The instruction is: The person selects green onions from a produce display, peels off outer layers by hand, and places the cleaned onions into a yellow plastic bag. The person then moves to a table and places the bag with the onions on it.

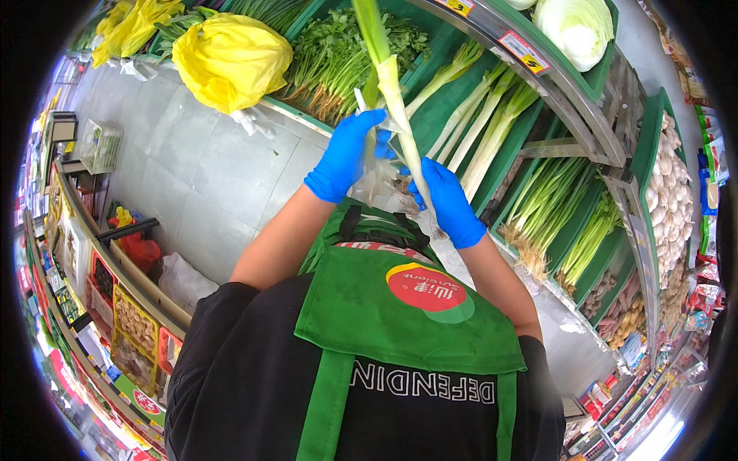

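Observation:
My right hand (448, 199), in a blue glove, holds a large Welsh onion (398, 104) near its root end. The white shank slants up and away from me, its green top passing out of view at the upper edge. Close beside the shank, my left hand (345, 151), also blue-gloved, grips pale, papery outer leaves (373, 176) that hang below its fingers. Some of the left fingers are hidden behind the leaves and stalk. Beyond my right hand, several more Welsh onions (481, 135) lie in a green display bin (429, 129).
Leafy greens with roots (337, 69) fill the bin ahead. A yellow plastic bag (230, 60) bulges over the shelf edge. At right are bunched scallions (553, 201), a metal rack post (582, 129) and garlic bulbs (669, 190). A shelf with packaged goods (135, 320) stands at left beside the tiled floor (213, 167).

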Action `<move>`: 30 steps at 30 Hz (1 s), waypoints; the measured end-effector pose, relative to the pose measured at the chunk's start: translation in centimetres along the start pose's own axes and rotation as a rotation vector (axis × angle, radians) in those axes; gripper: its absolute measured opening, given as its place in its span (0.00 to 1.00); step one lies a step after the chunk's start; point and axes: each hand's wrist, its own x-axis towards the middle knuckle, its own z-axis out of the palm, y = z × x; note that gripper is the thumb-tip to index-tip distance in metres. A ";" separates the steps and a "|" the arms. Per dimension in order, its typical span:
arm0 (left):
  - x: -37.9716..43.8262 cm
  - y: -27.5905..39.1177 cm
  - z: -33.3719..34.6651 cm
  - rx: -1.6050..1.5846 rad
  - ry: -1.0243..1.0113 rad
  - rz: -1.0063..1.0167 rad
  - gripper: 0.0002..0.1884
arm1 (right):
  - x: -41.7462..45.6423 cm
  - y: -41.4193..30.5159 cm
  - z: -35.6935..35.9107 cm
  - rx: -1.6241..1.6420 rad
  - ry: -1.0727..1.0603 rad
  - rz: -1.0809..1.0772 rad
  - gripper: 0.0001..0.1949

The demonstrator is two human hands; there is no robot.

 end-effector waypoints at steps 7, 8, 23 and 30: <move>0.1 -0.6 0.1 0.055 0.132 0.164 0.15 | 0.2 2.6 0.2 -0.336 0.226 -0.222 0.18; 0.1 -0.7 -0.1 0.029 0.115 0.156 0.15 | 0.3 3.0 0.1 -0.370 0.244 -0.244 0.18; -0.4 0.0 0.5 -0.153 -0.114 0.048 0.14 | 0.0 3.3 0.5 -0.273 0.289 -0.329 0.16; 0.6 -0.3 0.2 0.046 -0.209 0.088 0.16 | -0.7 2.0 0.4 -0.164 0.235 -0.192 0.15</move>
